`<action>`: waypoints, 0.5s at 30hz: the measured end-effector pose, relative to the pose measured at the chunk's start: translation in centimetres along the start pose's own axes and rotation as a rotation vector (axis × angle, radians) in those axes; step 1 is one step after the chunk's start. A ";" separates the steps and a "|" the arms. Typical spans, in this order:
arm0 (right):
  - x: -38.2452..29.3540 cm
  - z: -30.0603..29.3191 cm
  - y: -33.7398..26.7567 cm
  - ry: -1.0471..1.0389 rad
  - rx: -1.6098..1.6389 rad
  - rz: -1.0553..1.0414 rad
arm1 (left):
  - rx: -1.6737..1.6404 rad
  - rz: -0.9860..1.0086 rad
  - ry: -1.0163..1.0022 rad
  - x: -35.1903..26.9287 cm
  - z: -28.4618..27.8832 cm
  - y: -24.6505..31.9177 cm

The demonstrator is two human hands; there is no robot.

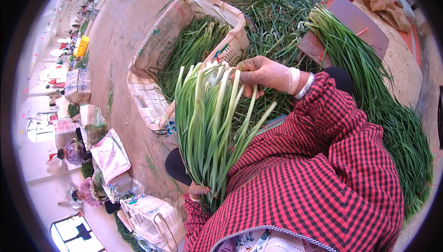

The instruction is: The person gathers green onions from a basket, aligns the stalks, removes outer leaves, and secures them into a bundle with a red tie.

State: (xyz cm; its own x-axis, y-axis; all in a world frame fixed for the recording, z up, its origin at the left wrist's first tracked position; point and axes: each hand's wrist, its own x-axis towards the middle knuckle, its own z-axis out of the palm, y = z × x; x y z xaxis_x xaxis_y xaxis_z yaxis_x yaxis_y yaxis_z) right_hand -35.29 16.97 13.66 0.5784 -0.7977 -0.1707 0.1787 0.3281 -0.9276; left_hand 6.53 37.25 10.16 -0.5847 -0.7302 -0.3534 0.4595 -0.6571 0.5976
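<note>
A loose bunch of green chives [204, 124] stands upright in front of me, pale stalk ends up. My left hand [199, 191] is closed around its lower, leafy part, mostly hidden by the leaves and a checked sleeve. At the top, my gloved right hand [266, 74] pinches at the pale ends; a few stalks on that side splay out from the bunch. Just behind the bunch is a slatted plastic crate [238, 20] lined with a printed sack [162, 37], with more chives [200, 41] lying inside.
Loose chive leaves [273, 20] cover the floor beyond the crate. On the right, a long pile of chives [387, 113] runs past a brown board [363, 23]. Other people [88, 191] sit among crates [155, 221] at the left. A yellow crate [81, 46] stands farther off.
</note>
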 end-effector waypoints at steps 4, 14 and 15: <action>-0.9 0.2 -0.9 0.020 -0.075 -0.089 | -0.005 0.008 -0.007 -0.2 0.0 -0.3; -1.3 -11.7 0.4 0.652 -0.842 -0.271 | 0.213 -0.046 0.110 -1.4 0.0 -0.3; -1.4 -8.7 -2.0 0.318 -0.662 -0.253 | 0.211 -0.076 0.106 -1.3 0.4 -0.2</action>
State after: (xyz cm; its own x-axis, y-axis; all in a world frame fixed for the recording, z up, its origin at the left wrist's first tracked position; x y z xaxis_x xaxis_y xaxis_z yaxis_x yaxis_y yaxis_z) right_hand -43.37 13.09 12.85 0.3094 -0.9477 0.0780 -0.2960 -0.1739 -0.9392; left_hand 6.94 38.45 10.79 -0.5339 -0.7033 -0.4694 0.2607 -0.6650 0.6999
